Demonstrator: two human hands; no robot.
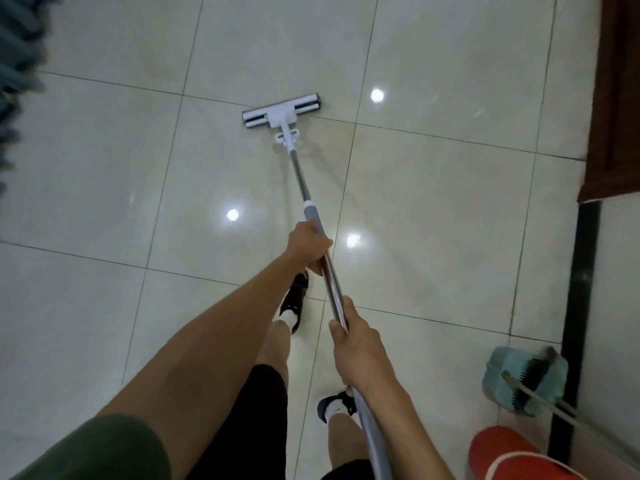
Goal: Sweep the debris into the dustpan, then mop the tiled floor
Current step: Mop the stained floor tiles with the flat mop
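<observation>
A mop with a white flat head [282, 110] rests on the glossy cream tiled floor [104, 174], its metal pole [301, 178] running back toward me. My left hand [310, 245] is closed around the pole just below its grey collar. Lower down, my right hand [360, 348] grips the same pole nearer the grey end. A teal dustpan [519, 386] with a black comb edge lies at the lower right beside a thin long handle [568, 415]. No debris shows on the tiles.
A dark wooden door or cabinet [616, 98] stands at the upper right, with a black strip [581, 271] below it. A red object [509, 455] sits at the bottom right. A grey-blue curtain [17, 64] hangs at the left edge. My feet in dark shoes [294, 299] stand below the pole.
</observation>
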